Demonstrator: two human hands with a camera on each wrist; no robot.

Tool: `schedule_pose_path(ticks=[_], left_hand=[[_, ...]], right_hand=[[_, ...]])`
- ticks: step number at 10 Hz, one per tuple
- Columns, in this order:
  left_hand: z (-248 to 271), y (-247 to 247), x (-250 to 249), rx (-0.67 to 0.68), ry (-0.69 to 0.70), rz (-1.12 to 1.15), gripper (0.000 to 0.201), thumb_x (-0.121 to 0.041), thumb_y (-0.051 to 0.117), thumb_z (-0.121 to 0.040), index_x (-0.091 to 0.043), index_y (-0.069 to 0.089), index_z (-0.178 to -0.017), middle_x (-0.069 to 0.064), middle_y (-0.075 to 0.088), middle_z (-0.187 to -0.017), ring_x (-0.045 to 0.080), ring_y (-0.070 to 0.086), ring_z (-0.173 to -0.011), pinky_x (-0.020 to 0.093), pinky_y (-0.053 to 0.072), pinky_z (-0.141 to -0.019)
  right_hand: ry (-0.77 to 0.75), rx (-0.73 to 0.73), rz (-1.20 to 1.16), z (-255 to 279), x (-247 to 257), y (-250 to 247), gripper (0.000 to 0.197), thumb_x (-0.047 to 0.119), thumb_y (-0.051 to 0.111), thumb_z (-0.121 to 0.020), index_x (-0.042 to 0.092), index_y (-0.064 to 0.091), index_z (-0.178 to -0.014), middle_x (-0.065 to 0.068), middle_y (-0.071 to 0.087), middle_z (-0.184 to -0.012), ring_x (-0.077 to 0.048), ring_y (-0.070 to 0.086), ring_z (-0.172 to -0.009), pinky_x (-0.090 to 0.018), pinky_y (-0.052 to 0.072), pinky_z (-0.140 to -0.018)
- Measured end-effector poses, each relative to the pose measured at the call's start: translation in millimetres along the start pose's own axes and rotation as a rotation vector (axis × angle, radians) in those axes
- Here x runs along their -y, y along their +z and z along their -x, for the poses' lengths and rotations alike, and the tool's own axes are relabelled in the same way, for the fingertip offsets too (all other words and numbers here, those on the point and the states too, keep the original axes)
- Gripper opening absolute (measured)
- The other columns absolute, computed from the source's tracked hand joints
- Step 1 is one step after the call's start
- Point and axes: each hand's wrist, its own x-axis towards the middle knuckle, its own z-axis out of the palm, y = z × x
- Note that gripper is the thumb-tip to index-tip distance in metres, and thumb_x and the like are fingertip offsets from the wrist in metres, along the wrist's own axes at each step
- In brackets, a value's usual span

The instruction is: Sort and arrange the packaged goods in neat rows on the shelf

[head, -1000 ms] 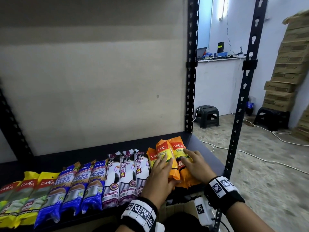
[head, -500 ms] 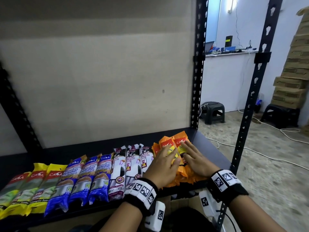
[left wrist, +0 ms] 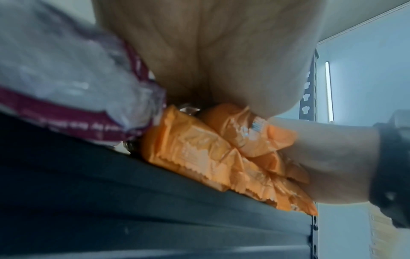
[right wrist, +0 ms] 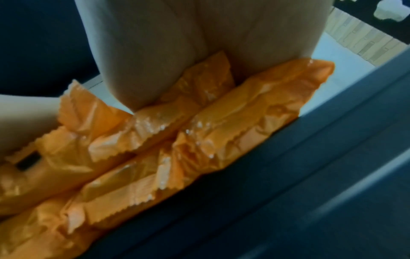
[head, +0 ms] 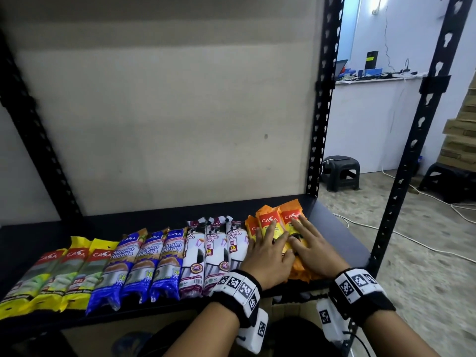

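A row of flat packets lies along the front of the black shelf (head: 159, 222): yellow packets (head: 59, 274) at the left, then blue packets (head: 146, 264), then white and maroon packets (head: 213, 256), then a pile of orange packets (head: 283, 222) at the right end. My left hand (head: 268, 251) lies flat with straight fingers on the left side of the orange pile. My right hand (head: 311, 248) lies flat on its right side. Both wrist views show a palm pressing down on the crinkled orange packets (left wrist: 199, 154) (right wrist: 199, 126), which overlap one another.
Black perforated uprights (head: 319, 124) stand at the shelf's right end, with a beige back panel (head: 154, 112) behind. On the floor to the right are white cables (head: 412, 238), a dark stool (head: 340, 171) and stacked cardboard boxes (head: 461, 140). A cardboard box (head: 291, 310) sits below the shelf.
Both hands have stayed flat on the orange pile, the left hand sliding a little rightward onto it. The head view has shifted slightly left.
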Motion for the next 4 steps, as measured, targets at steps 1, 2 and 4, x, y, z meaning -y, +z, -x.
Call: schedule_pose_path(ticks=[1,2,4], left_hand=[[12,-6,3,-0.003,0.013,0.019,0.060,-0.062,0.022,-0.099,-0.040,0.018,-0.155,-0.009,-0.012,-0.167,0.030,-0.004,-0.154,0.054,0.008,-0.123],[41,-17,10,-0.088,0.032,0.092,0.058,-0.065,0.024,-0.099,-0.041,0.025,-0.151,-0.016,-0.003,-0.165,0.024,0.016,-0.152,0.050,0.026,-0.119],[138,-6,31,-0.304,-0.004,0.422,0.046,-0.067,0.038,-0.094,-0.045,0.051,-0.133,-0.035,0.029,-0.140,-0.013,0.035,-0.130,0.018,0.037,-0.109]], right_hand=[[0.105,0.069,0.114,0,5,-4,0.069,0.057,0.046,-0.093,0.030,0.030,-0.154,0.007,0.017,-0.164,-0.021,0.014,-0.152,-0.042,0.020,-0.121],[0.131,-0.075,0.219,11,32,-5,0.060,0.054,0.052,-0.093,0.034,0.038,-0.148,0.004,0.027,-0.160,-0.024,0.025,-0.147,-0.051,0.029,-0.115],[-0.181,-0.253,-0.179,98,104,8,0.026,0.049,0.054,-0.092,0.041,0.067,-0.114,0.021,0.057,-0.127,0.000,0.051,-0.120,-0.031,0.047,-0.096]])
